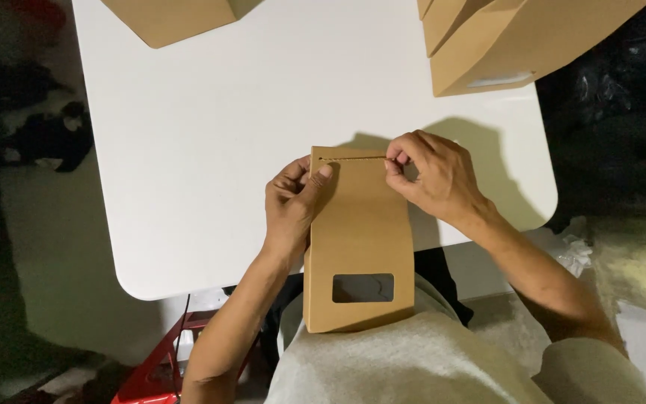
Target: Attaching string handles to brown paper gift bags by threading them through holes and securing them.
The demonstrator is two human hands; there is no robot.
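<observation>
Here, left to right.
Left hand (293, 200): closed on the kraft paper bag's (359, 247) upper left edge, thumb pressing, steadying it.
Bag: flat, windowed, its lower end overhanging the white table (203, 150) onto the lap.
Right hand (431, 178): fingertips pinched at the top strip's right end.
Far right: stacked bags (502, 37) kept clear.

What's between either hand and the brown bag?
Nothing visible. The left hand grips the bag at its upper left edge, and the right hand pinches the slit near its top right. The table around them shows no obstruction.
</observation>
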